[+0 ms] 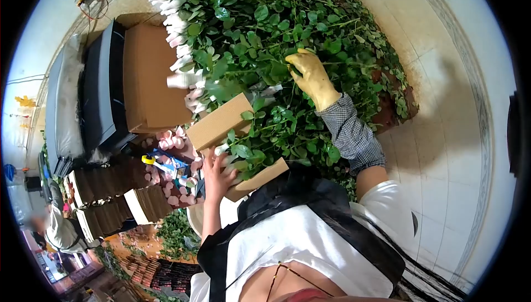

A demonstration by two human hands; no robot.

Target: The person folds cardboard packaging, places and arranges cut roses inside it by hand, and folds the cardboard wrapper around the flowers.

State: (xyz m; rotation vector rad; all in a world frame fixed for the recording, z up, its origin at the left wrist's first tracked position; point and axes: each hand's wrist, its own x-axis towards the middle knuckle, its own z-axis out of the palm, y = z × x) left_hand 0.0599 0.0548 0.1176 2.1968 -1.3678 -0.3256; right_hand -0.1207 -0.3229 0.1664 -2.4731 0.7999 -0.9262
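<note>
Yellow-gloved, your right hand (311, 75) half-curls over uncountable rose stems (249, 42), any hold hard to make out.
Your bare left hand (219, 176) spreads between two cardboard strips (220, 123), grip unclear.

Upper centre, the leaves (249, 42) look smooth and waxy, glossy where light strikes. The glove (314, 79) is smooth, rubbery, faintly shiny; below it, the sleeve (349, 130) is matt woven cloth. Plain, matt cardboard forms the wrap (221, 120) at centre and the box (157, 78) upper left. Tiles (445, 141) at right have a smooth sheen.
</note>
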